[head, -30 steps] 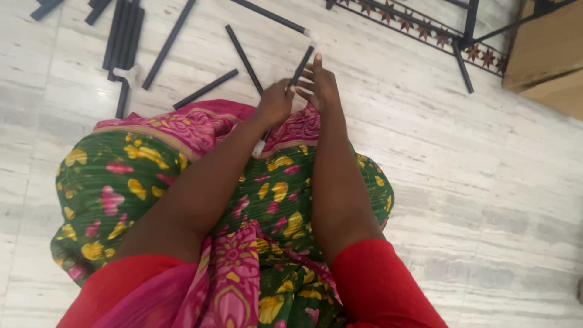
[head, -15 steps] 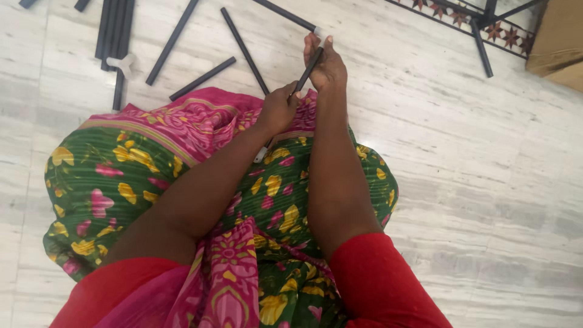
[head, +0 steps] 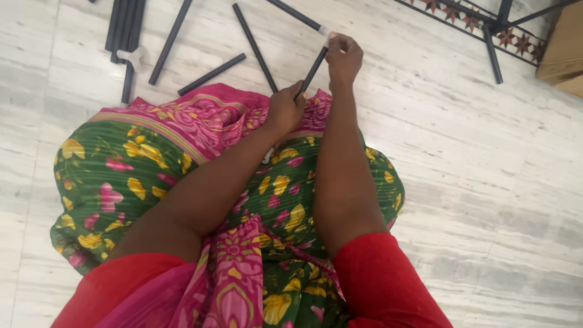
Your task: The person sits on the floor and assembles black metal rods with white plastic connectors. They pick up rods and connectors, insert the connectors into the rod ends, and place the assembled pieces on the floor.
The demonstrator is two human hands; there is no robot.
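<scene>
Left hand [head: 284, 110] clenched on near end of black rod [head: 312, 69], right hand [head: 344, 56] grasping its far end, rod tilted above lap, loose rods [head: 209, 74] on marble floor [head: 486, 182] far left

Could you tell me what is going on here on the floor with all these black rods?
A person sits on a pale marble floor in a green and pink floral garment, holding one short black rod with both hands. The left hand grips its lower end over the lap, and the right hand holds the upper end, where a small whitish piece shows at the fingers. More black rods lie loose on the floor ahead, beside a black metal frame.
</scene>
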